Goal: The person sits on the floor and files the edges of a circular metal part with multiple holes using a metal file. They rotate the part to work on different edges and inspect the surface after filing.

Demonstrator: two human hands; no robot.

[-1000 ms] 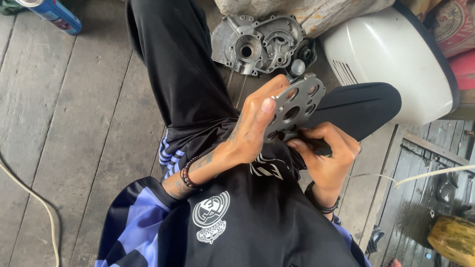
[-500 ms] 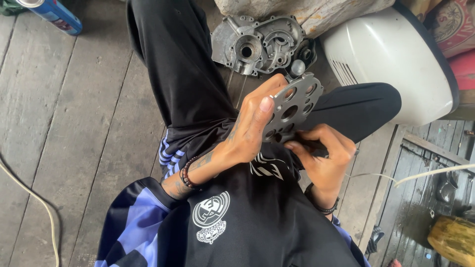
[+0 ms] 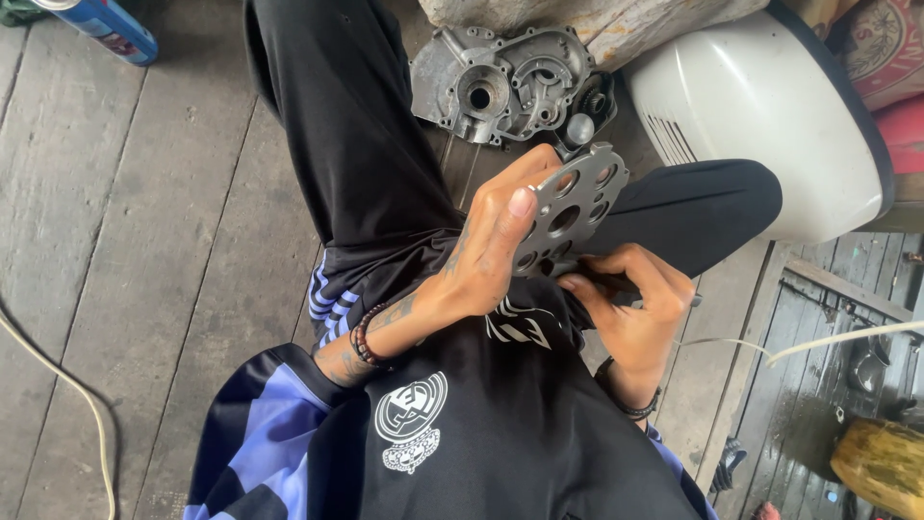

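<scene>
I sit on a wooden plank floor in black trousers. My left hand (image 3: 491,250) grips a round grey metal plate (image 3: 573,207) with several holes, thumb across its face, holding it above my lap. Just below the plate, my right hand (image 3: 640,308) is closed around a dark, mostly hidden tool at the plate's lower edge. A grey cast metal engine casing (image 3: 500,87) lies on the floor beyond my knees.
A white plastic body panel (image 3: 770,116) lies at the upper right. A blue spray can (image 3: 106,29) lies at the top left. A pale cord (image 3: 58,376) runs along the left floor. A yellowish container (image 3: 885,462) sits at the bottom right.
The plate and both hands have shifted only slightly; the grip looks the same.
</scene>
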